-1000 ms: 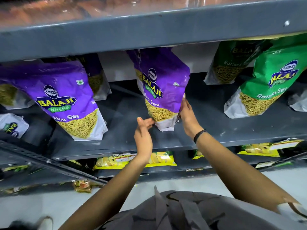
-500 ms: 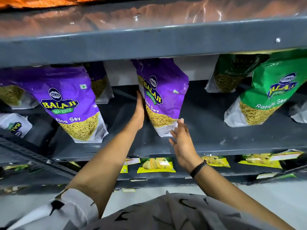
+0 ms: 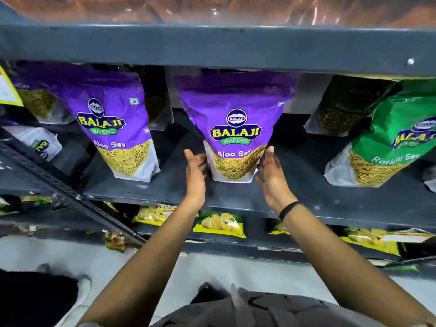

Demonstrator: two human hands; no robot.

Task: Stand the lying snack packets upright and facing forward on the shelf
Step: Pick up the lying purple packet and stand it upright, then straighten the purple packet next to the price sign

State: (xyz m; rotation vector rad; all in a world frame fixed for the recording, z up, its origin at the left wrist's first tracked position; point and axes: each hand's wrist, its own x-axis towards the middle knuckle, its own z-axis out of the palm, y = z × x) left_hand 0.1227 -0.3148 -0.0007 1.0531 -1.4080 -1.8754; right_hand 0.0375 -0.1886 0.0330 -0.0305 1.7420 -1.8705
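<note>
A purple Balaji Aloo Sev packet [image 3: 236,109] stands upright on the grey shelf [image 3: 330,204], its front facing me. My left hand [image 3: 195,171] presses its lower left edge, fingers curled behind the side. My right hand [image 3: 273,178], with a black wristband, holds the lower right edge with the fingers pointing up. A second purple Aloo Sev packet [image 3: 111,119] stands to the left, leaning slightly. A green Ratlami Sev packet [image 3: 396,138] leans at the right. A white packet [image 3: 35,142] lies at the far left.
The upper shelf edge [image 3: 212,48] hangs just above the packet tops. More purple and green packets [image 3: 346,109] stand further back. A diagonal metal brace [image 3: 70,192] crosses the lower left. Yellow packets [image 3: 219,224] lie on the shelf below.
The middle purple packet has turned from side-on to facing forward. My left hand dropped from its upper left side to its base, and my right hand shifted to its lower right edge.
</note>
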